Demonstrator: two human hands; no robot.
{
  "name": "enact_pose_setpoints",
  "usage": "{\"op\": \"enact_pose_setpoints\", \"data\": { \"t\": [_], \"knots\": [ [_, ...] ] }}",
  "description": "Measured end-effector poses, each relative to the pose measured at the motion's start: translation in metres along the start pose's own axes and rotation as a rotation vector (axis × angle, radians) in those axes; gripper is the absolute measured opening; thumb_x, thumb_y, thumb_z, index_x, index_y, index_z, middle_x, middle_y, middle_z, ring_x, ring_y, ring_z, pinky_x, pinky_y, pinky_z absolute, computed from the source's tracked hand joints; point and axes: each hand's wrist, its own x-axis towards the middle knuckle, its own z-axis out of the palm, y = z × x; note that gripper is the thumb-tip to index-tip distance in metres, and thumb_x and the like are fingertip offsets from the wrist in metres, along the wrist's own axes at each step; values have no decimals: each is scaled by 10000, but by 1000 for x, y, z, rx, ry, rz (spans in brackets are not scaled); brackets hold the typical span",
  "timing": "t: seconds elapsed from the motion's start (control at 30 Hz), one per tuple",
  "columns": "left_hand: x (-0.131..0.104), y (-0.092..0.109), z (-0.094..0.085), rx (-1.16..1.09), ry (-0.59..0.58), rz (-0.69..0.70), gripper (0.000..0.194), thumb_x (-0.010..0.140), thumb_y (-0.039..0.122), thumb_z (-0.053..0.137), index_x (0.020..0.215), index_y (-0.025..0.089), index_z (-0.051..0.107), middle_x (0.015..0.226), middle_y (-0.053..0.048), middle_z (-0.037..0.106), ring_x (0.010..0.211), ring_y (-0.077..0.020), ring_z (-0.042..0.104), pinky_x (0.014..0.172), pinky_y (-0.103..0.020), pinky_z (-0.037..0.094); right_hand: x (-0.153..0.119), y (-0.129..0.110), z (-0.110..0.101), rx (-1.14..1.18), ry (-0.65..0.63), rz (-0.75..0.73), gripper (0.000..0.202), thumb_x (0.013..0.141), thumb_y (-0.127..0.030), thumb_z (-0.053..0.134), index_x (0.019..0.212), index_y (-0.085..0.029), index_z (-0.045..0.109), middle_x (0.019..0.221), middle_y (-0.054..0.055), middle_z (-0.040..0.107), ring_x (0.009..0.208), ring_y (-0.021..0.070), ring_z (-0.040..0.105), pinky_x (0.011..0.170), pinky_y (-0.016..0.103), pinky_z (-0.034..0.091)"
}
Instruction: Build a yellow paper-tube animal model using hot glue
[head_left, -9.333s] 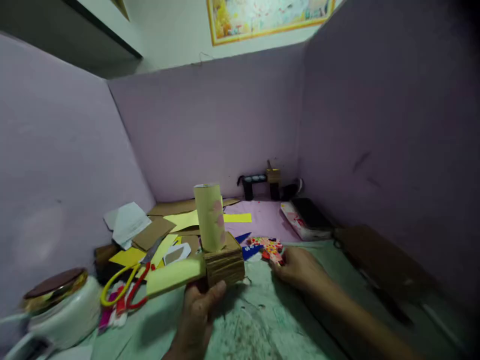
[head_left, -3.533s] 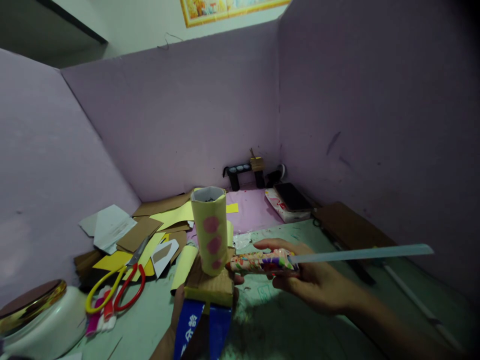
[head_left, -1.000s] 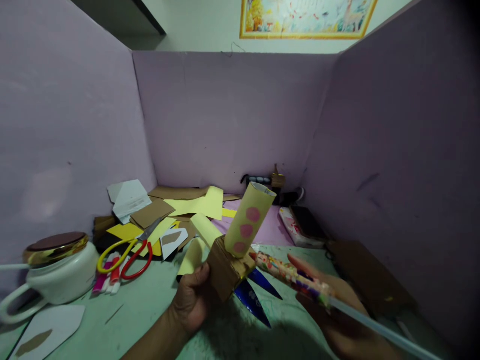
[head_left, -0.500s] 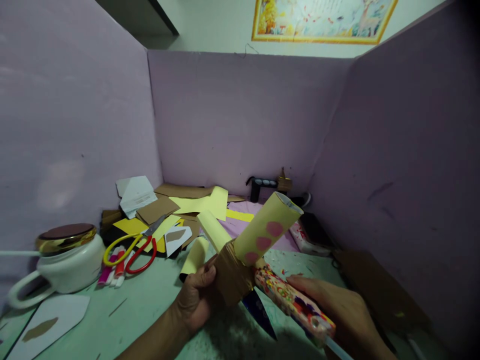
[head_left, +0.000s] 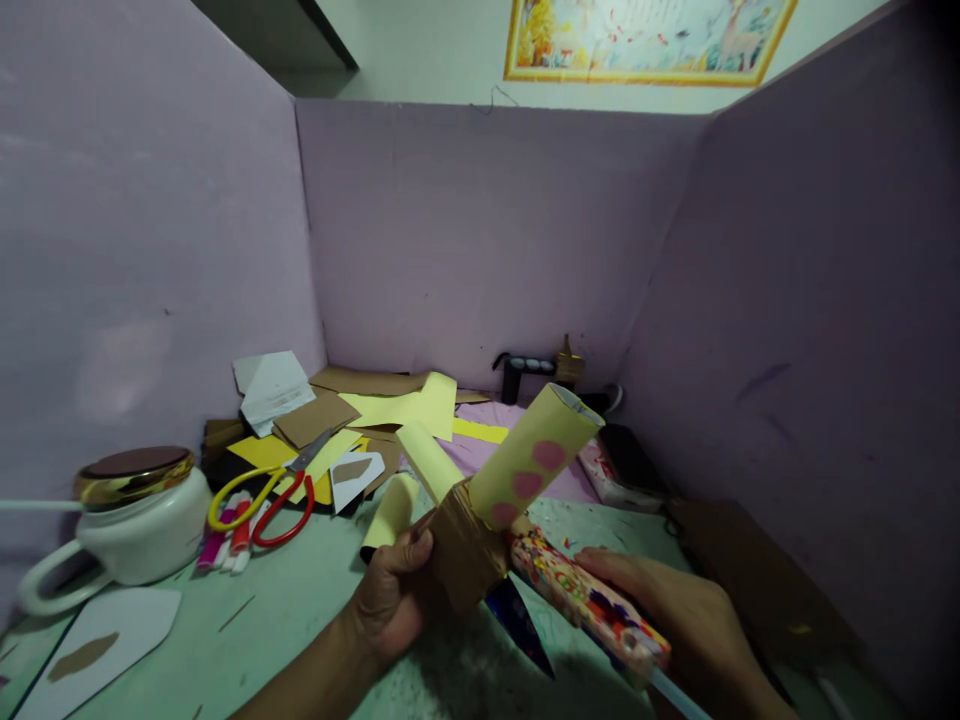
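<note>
My left hand (head_left: pixel 397 600) is closed around a brown cardboard block (head_left: pixel 465 555). A yellow paper tube (head_left: pixel 529 465) with pink dots rises from the block toward the upper right, and a plainer yellow piece (head_left: pixel 429 460) sticks out to the upper left. Below the block a dark blue pointed piece (head_left: pixel 521 625) slants downward. In my right hand (head_left: pixel 675 605) is a glue gun (head_left: pixel 585 590) with a multicoloured body, a pale glue stick (head_left: pixel 675 690) coming out of its rear. Its nozzle end is close to the base of the dotted tube; whether they touch, I cannot tell.
At left stand a lidded white mug (head_left: pixel 142 530), several markers (head_left: pixel 229 535) and scissors (head_left: pixel 281 500) with red and yellow handles. Cardboard and paper scraps (head_left: pixel 397 405) lie behind. A black phone-like slab (head_left: pixel 630 465) and brown cardboard (head_left: pixel 757 580) are at right. Purple panels (head_left: pixel 487 230) enclose the table.
</note>
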Motion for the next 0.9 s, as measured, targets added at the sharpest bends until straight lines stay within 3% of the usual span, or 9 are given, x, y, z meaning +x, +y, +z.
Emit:
{"op": "enact_pose_setpoints", "data": {
  "t": [0.13,0.23,0.3,0.4,0.5,0.63,0.77,0.83,0.9],
  "knots": [
    [2,0,-4,-52,-103,0,370,809,171,545,1161,92,631,1190,-141,646,1140,-261,573,1034,-362,380,-8,5,2,94,49,86,204,838,-301,519,1020,-265,604,815,18,747,664,177,715,542,201,536],
    [1,0,-9,-86,-73,-2,316,829,188,529,1104,114,667,1137,-122,679,1088,-243,612,1011,-349,405,-12,13,0,264,16,231,254,832,-317,532,1054,-244,631,882,52,741,722,208,712,575,226,550],
    [0,0,-11,-104,2,-3,301,821,192,546,1081,116,679,1084,-120,705,1037,-242,640,1001,-350,417,-13,20,2,362,31,457,240,813,-315,553,1003,-210,656,828,68,731,703,224,698,551,248,544],
    [-3,1,-12,-109,153,10,278,816,181,557,1053,126,691,1013,-111,732,978,-238,664,978,-345,440,-12,31,17,523,106,869,228,745,-388,607,818,-179,660,578,23,650,485,188,599,400,248,450],
    [-4,1,-9,-99,223,1,248,820,166,546,1003,135,711,978,-104,741,910,-245,685,901,-357,490,-7,38,43,691,99,1120,249,645,-378,660,769,-162,656,577,12,650,479,171,569,440,259,442],
    [-5,0,-4,-144,128,-34,245,824,139,533,972,128,728,995,-102,738,909,-228,689,851,-314,512,3,42,75,681,52,1164,211,685,-366,610,702,-166,675,522,9,638,430,155,542,400,239,391],
    [-4,-1,1,-173,44,-31,265,831,121,517,1002,106,719,1009,-98,733,929,-202,683,864,-269,500,12,47,72,538,6,1148,203,567,-324,707,450,-199,597,393,-5,545,398,160,506,387,244,369],
    [-3,-1,3,-184,10,-15,270,831,123,518,1015,115,716,1023,-84,730,945,-196,677,887,-265,489,14,45,62,461,32,1109,119,503,-282,742,549,-209,660,566,30,655,607,233,614,536,314,471],
    [-1,-1,3,-190,-36,-5,268,826,131,533,1025,126,713,1054,-72,718,986,-192,664,921,-261,471,15,35,53,443,77,1042,290,497,-272,746,778,-207,713,860,76,715,887,296,626,764,413,485]
  ]
}}
